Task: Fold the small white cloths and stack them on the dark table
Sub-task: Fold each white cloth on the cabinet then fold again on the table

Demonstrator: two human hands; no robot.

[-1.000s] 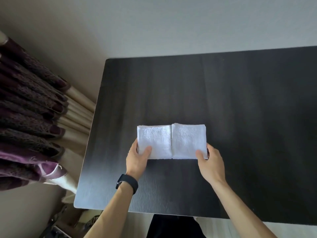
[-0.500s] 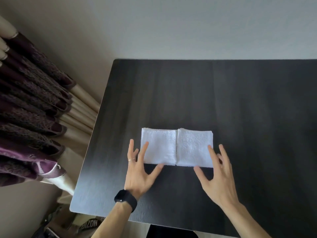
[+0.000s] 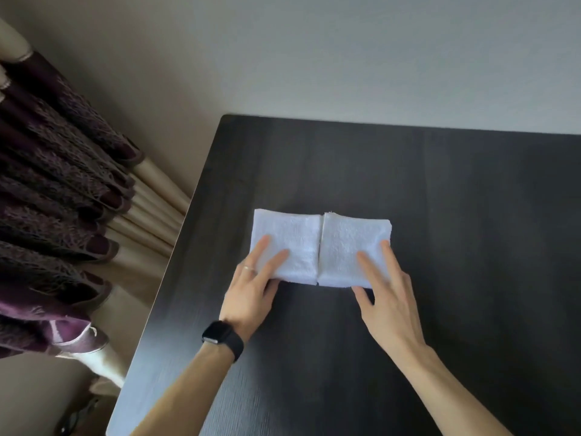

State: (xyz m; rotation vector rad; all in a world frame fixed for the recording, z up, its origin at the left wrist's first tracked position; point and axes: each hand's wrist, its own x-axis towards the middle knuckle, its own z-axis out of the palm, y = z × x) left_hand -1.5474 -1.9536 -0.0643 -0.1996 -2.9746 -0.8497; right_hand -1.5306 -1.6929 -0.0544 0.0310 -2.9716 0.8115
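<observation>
Two cloths in view: a pair of small white terry cloths, each folded to a thick square, lay side by side on the dark wood-grain worktop (image 3: 471, 247), their inner edges touching along a seam.
Far left: dark purple patterned curtains (image 3: 53, 190) with cream lining hung beside the worktop's left edge, clear of the work.
Left wrist: one black smartwatch (image 3: 222, 338) sat on the band.
Left hand (image 3: 251, 294): it lay flat with its fingers spread on the near left corner of the left folded cloth (image 3: 286, 243), and the thumb looked tucked under the near edge. One thin ring showed on a finger.
Left grip: open and pressing down; whether it also pinched the edge from below, I could not tell.
Right folded cloth (image 3: 349, 247): it sat just right of the seam, square to its neighbour.
Right hand (image 3: 390, 297): two fingers lay spread on the cloth's near right part, thumb at the near edge.
Right grip: open, resting on the cloth, pinching nothing that showed.
Progress: the folding of these two seemed finished.
Left to do: by my judgement the stacking, since neither cloth lay on the other.
Count: two cloths, two hands, one watch, one ring, no stack, no unfolded cloth in view.
</observation>
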